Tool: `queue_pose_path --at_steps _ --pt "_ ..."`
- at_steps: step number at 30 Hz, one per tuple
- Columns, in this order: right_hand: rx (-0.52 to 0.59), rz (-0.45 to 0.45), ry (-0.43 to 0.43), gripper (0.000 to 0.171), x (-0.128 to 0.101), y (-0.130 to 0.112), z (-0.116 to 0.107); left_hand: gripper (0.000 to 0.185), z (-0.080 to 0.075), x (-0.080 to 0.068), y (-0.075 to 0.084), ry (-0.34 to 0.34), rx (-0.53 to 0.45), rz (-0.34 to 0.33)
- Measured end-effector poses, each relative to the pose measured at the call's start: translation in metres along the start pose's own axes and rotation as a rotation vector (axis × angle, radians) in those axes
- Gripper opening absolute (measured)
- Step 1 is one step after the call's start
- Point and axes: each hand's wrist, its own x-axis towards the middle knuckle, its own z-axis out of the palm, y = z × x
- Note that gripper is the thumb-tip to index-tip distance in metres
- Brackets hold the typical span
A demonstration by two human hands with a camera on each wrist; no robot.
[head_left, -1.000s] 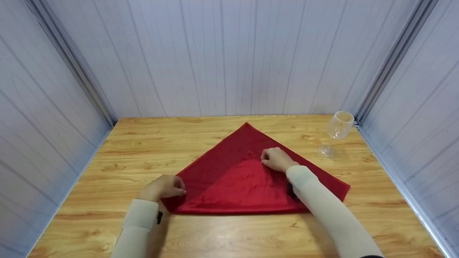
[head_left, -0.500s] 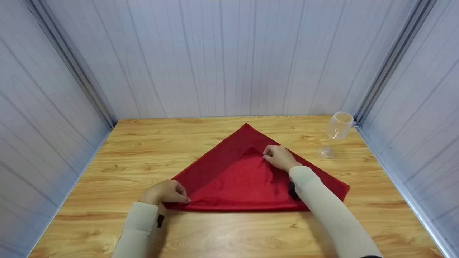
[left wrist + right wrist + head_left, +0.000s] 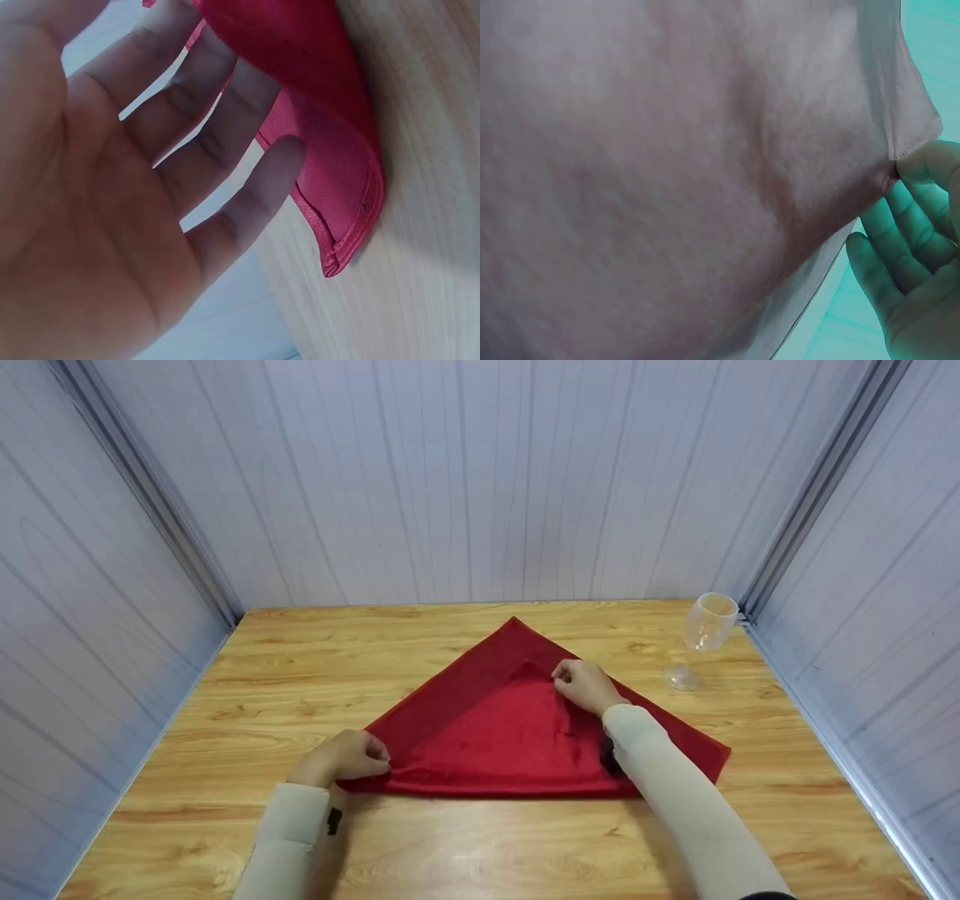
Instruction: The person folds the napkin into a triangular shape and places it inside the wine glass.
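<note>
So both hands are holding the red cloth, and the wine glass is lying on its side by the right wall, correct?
Not quite. The wine glass stands upright on its foot by the right wall, as the head view shows. The rest holds: the left hand and right hand both hold the red cloth.

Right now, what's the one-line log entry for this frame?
left hand: pinches near-left corner of red cloth | right hand: pinches folded flap tip | wine glass: upright, far right, untouched | wooden table
</note>
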Motion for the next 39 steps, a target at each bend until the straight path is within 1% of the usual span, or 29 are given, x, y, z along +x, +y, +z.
queue_pose_path --at_steps 6,9,12,17,19,24,26,32,39 --pt "0.008 0.024 0.089 0.014 0.004 -0.003 0.003 0.010 -0.001 0.004 -0.004 0.085 0.038 0.055" --pt "0.007 0.061 0.122 0.014 0.006 -0.006 0.004 0.008 0.000 0.007 -0.006 0.126 0.054 0.073" --pt "-0.001 0.105 0.150 0.016 0.008 -0.008 0.005 0.008 0.001 0.010 -0.007 0.153 0.064 0.067" --pt "0.000 0.144 0.199 0.017 0.010 -0.009 0.007 0.008 0.002 0.013 -0.008 0.172 0.083 0.054" --pt "0.020 0.151 0.183 0.020 0.011 -0.009 0.008 0.007 0.003 0.013 -0.008 0.170 0.089 0.051" --pt "0.059 0.171 0.057 0.029 0.009 -0.006 0.010 0.006 0.004 0.014 -0.008 0.154 0.077 0.032" --pt "0.061 0.176 0.024 0.031 0.008 -0.004 0.010 0.006 0.004 0.014 -0.008 0.150 0.072 0.035" --pt "0.048 0.150 -0.022 0.034 0.007 0.005 0.005 0.006 0.005 0.015 -0.009 0.153 0.066 0.054" --pt "0.019 0.086 -0.045 0.030 0.007 0.013 0.006 0.008 0.005 0.016 -0.005 0.170 0.093 0.072"
